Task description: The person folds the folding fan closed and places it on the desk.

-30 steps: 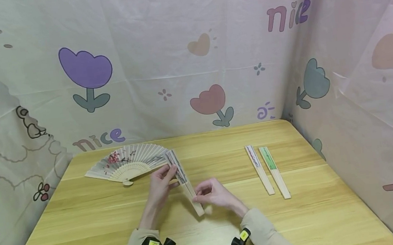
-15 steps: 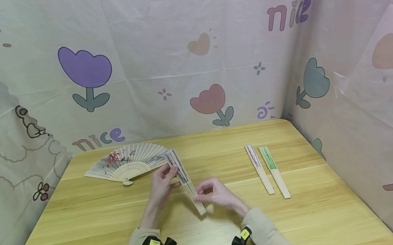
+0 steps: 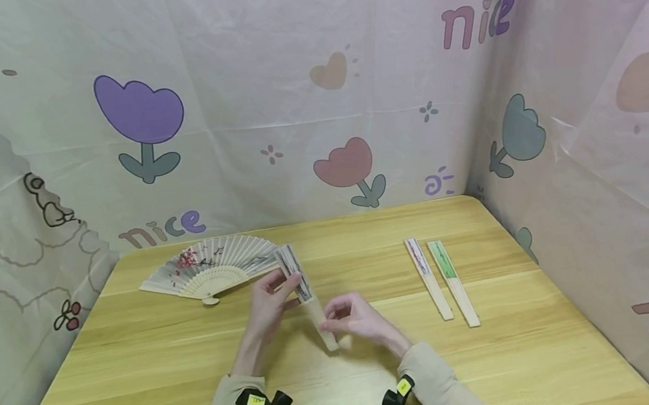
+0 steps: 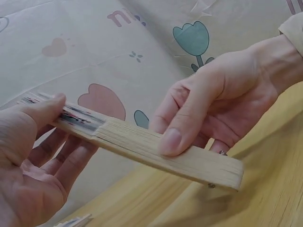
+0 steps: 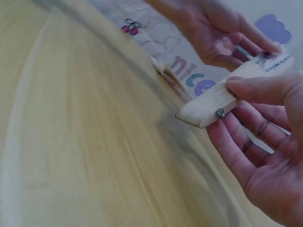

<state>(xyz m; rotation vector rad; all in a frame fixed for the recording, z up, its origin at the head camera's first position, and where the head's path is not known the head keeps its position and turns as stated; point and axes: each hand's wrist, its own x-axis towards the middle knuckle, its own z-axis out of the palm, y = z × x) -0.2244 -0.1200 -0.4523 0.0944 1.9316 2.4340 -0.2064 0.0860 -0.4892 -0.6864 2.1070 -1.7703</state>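
Observation:
A folded hand fan with pale wooden sticks and a grey, dark-patterned leaf slants between both hands above the table. My left hand pinches its patterned upper end, thumb on top and fingers beneath. Lower down, my right hand grips the wooden sticks between thumb and fingers. The left wrist view shows the right thumb lying flat on the sticks of the folding fan. A small metal rivet shows near the fan's bottom end in the right wrist view.
An unfolded fan with pink blossoms lies at the back left of the wooden table. Two folded fans lie side by side at the right, one with a purplish leaf, one with a green leaf. Printed cloth hangs behind.
The held fan has turned slightly about its length, so its wooden sticks now look like one smooth face. Both hands keep nearly the same place; the other fans have not moved.

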